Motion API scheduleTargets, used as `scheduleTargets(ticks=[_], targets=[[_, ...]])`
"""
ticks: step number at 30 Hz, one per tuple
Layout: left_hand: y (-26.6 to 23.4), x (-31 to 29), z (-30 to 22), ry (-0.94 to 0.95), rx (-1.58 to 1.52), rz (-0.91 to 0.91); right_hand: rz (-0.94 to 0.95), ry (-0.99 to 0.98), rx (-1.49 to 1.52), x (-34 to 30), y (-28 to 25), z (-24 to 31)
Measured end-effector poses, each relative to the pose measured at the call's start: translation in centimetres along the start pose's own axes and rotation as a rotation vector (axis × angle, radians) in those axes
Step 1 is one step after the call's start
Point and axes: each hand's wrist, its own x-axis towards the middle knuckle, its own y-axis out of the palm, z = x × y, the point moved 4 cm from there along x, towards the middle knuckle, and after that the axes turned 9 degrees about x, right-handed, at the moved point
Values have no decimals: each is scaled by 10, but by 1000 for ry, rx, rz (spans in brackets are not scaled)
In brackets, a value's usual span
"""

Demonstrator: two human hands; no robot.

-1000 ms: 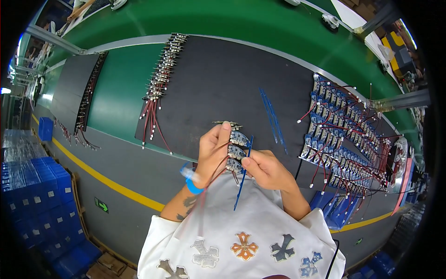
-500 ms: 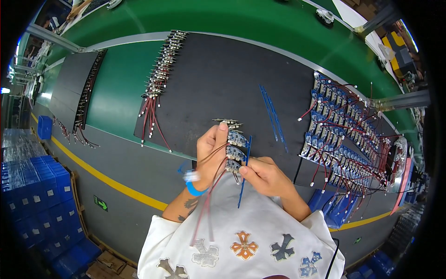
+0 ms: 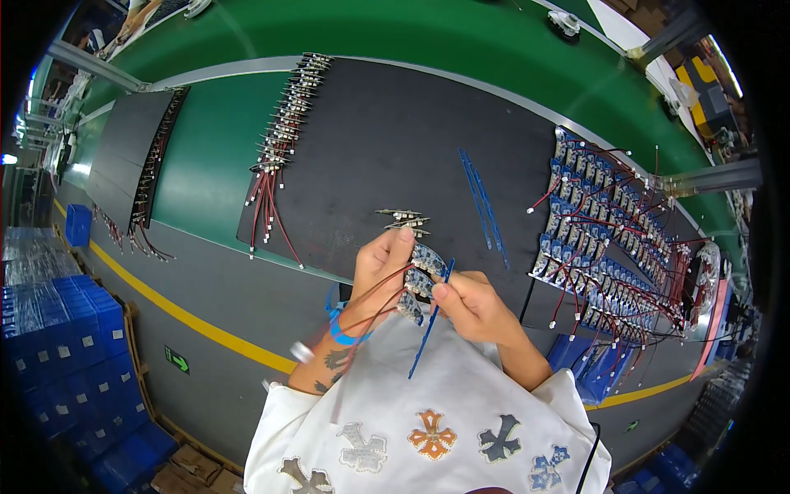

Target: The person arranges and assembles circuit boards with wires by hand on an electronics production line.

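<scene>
My left hand [image 3: 376, 270] is closed on a small panel of curved blue circuit boards [image 3: 428, 260], its thumb along the upper left edge. Red and dark wires trail from the boards across that wrist, their white connector ends blurred. My right hand [image 3: 477, 306] pinches the right side of the panel, at a thin blue strip [image 3: 423, 350] that slants down over my shirt. Whether the strip is still joined to every board is hard to see. Just beyond my left fingertips, a few loose boards [image 3: 401, 214] lie on the black mat [image 3: 395, 140].
Two narrow blue strips [image 3: 481, 198] lie on the mat. Rows of blue boards with red wires [image 3: 601, 230] cover the right side. A stacked line of boards [image 3: 288, 115] runs along the mat's left edge. Beyond the mat is a green surface [image 3: 370, 37]; blue crates [image 3: 66, 346] stand at lower left.
Both hands have shifted slightly, and the panel has tilted with its lower end toward the left. The blue strip slants more. The dangling wires have swung left.
</scene>
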Motion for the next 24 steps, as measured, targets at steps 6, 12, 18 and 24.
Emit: scheduleTargets(ticks=[6, 12, 18, 24], targets=[[2, -4, 3, -34, 75, 129, -15, -49, 174, -4, 3, -6], [-20, 1, 5, 258, 108, -195, -381, 140, -288, 15, -54, -7], [-27, 18, 1, 755, 898, -430, -609, 153, -902, 42, -102, -29], [-19, 22, 0, 851, 869, -408, -416, 24, -971, 50, -109, -26]])
